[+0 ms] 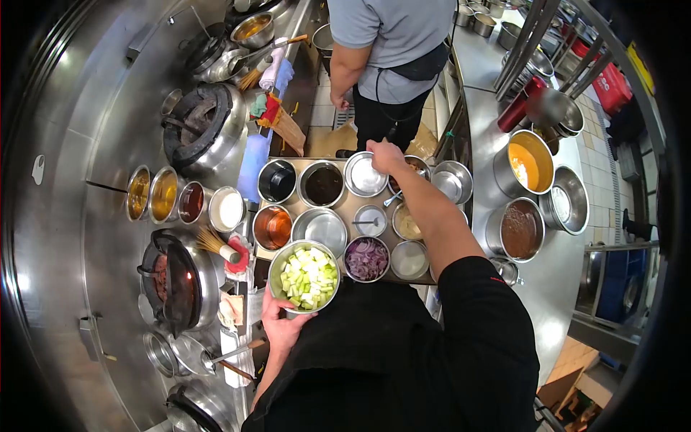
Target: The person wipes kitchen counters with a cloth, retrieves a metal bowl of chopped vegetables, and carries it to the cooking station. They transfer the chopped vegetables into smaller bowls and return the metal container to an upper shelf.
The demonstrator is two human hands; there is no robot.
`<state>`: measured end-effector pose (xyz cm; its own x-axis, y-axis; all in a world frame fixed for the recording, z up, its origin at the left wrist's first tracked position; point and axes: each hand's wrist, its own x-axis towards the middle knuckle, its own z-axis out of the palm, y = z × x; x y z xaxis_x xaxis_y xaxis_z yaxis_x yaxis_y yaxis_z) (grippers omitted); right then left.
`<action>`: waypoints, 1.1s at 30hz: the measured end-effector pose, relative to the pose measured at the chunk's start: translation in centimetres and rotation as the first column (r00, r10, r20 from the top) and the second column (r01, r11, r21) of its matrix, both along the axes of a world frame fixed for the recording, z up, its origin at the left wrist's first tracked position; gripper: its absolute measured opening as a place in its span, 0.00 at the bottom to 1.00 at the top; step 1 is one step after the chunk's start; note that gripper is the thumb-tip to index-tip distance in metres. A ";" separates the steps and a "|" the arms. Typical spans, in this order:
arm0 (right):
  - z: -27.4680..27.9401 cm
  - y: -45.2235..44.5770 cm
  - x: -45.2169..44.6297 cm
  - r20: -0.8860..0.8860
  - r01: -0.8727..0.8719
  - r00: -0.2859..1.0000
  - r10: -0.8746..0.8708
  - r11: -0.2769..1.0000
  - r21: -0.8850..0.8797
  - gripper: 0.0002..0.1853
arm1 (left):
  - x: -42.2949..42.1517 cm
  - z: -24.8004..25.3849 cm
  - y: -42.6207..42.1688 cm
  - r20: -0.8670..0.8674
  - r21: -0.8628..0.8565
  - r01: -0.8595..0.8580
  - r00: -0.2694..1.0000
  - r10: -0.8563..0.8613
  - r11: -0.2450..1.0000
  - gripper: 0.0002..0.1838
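My left hand [283, 322] is wrapped round the lower side of a steel bowl of chopped green vegetable [309, 277], held near my body. My right hand [387, 156] reaches forward and closes on the right rim of a round steel container with a white inside [365, 174]. Around it stand a container of dark sauce [322, 184], a container of chopped purple onion [367, 259], an empty-looking steel bowl [319, 229] and a container of orange-red liquid [273, 227].
Wok burners [198, 124] line the steel range at left, with sauce pots [164, 194] beside them. A person in a grey shirt [407, 43] stands ahead. The right counter [540, 302] holds pots of orange liquid [530, 164] and brown sauce [521, 229].
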<state>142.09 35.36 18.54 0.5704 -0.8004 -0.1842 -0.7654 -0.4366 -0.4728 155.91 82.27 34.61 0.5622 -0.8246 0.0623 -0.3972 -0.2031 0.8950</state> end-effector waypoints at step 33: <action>18.0 44.7 -14.9 0.471 0.612 -0.041 -0.881 0.350 0.709 0.12 | 10.9 -3.1 -7.9 -0.049 -0.162 0.688 0.710 -0.702 0.707 0.24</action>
